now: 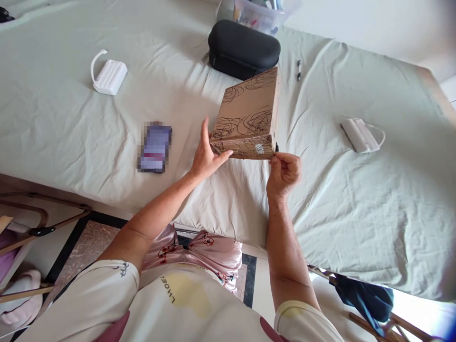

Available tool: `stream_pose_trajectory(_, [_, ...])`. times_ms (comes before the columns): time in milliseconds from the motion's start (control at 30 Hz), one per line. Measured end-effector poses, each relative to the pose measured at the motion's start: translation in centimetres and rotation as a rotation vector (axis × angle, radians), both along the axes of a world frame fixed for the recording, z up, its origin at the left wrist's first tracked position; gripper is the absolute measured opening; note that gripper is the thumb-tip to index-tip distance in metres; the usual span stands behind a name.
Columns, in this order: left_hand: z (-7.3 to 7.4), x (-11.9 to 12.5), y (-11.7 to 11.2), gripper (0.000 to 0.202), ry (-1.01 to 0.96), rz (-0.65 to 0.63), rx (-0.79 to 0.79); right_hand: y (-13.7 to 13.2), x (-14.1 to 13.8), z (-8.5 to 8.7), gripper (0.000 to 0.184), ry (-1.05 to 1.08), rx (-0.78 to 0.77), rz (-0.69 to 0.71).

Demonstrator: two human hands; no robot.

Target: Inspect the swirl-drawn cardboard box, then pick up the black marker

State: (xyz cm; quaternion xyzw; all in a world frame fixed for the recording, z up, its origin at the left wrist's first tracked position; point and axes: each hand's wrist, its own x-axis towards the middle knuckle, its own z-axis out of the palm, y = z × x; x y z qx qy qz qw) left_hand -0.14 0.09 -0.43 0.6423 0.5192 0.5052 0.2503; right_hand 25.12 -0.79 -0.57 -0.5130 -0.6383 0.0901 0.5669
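Note:
A brown cardboard box (247, 114) with dark scribbled line patterns stands tilted above the sheet, its narrow front side with white lettering facing me. My left hand (208, 154) grips the box's lower left corner, thumb on the front side and index finger raised along the left edge. At the lower right corner my right hand (284, 173) is closed in a pinch, fingers curled. A small black bit (277, 148) shows just above those fingertips; what it belongs to is hidden.
Behind the box lies a black zip case (244, 47), with a clear plastic bin (261, 14) beyond. A pen (299, 70) and a white corded device (360, 135) are right; a blurred phone (155, 148) and another white device (111, 77) left. A pale wrinkled sheet (356, 204) covers the surface.

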Motion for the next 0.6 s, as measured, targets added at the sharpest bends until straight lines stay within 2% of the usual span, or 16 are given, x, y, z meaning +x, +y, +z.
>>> stream_pose_trajectory(67, [-0.2, -0.4, 0.3, 0.093, 0.033, 0.027, 0.108, -0.2, -0.5, 0.3, 0.023, 0.047, 0.025, -0.016])
stream_pose_trajectory(133, [-0.4, -0.8, 0.5, 0.079, 0.055, 0.027, 0.142, -0.3, -0.9, 0.5, 0.021, 0.086, 0.057, -0.026])
stream_pose_trajectory(233, [-0.5, -0.9, 0.5, 0.056, 0.024, 0.001, 0.116, -0.2, -1.1, 0.6, 0.020, 0.126, 0.081, -0.008])
stream_pose_trajectory(400, [-0.8, -0.3, 0.3, 0.048, -0.012, -0.012, 0.045, 0.1, -0.9, 0.8, 0.028, 0.257, 0.079, 0.001])
stream_pose_trajectory(533, [-0.9, 0.1, 0.1, 0.040, 0.096, 0.016, 0.022, 0.1, -1.5, 0.5, 0.041, 0.311, -0.020, 0.065])
stream_pose_trajectory(600, [-0.9, 0.3, 0.0, 0.036, 0.137, 0.023, -0.017, 0.0, -2.1, 0.2, 0.038, 0.289, -0.092, 0.089])
